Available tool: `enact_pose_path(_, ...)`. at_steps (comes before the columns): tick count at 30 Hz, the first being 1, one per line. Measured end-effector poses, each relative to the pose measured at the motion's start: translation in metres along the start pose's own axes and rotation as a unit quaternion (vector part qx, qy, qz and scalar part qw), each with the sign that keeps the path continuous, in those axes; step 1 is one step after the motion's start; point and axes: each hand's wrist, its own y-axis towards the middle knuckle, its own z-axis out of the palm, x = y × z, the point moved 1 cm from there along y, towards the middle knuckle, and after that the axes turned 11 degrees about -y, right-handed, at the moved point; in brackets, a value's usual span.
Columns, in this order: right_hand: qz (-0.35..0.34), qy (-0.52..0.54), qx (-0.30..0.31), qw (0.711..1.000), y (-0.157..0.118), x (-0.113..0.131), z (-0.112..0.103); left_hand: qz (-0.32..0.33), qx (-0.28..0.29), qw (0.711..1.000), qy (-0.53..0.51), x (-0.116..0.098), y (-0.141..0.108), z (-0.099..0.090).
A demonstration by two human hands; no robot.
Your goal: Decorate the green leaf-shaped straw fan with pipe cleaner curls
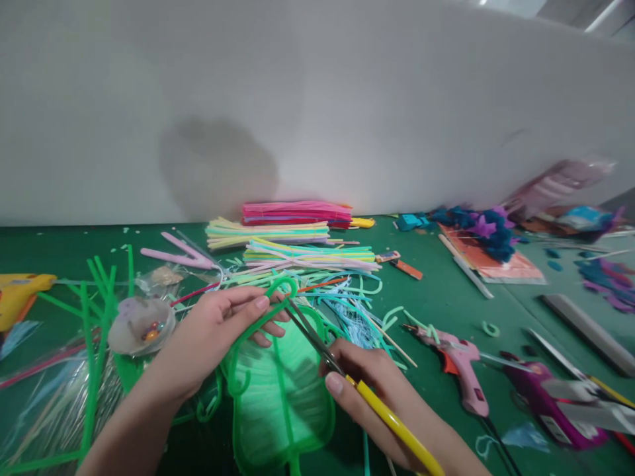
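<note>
My left hand pinches a green pipe cleaner between thumb and fingers. The strip's far end bends over in a loop just past the fingertips. My right hand is closed round long-nose pliers with yellow handles, tilted up to the left. Their slim metal jaws reach the looped end; whether they grip it I cannot tell. Below both hands lies a green leaf shape with a pipe-cleaner outline and centre rib. A curled green end hangs beneath my left hand.
Bundles of pink and pastel pipe cleaners lie by the wall. A bowl of beads and yellow glue gun are left. Right are a pink glue gun, a purple glue gun and open-bladed scissors.
</note>
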Motion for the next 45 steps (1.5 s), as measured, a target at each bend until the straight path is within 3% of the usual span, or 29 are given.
enact_pose_path(19,0.021,-0.037,-0.026,0.999,0.006,0.003,0.007,-0.024,0.007,1.000,0.011,0.000,-0.001,0.001)
enact_pose_path(42,0.050,-0.109,0.001,0.993,0.001,0.001,0.016,-0.038,-0.007,0.999,0.022,0.004,0.003,-0.006)
enact_pose_path(45,0.033,-0.100,-0.025,0.994,-0.001,-0.004,0.022,-0.042,0.005,0.999,0.031,0.004,0.004,-0.008)
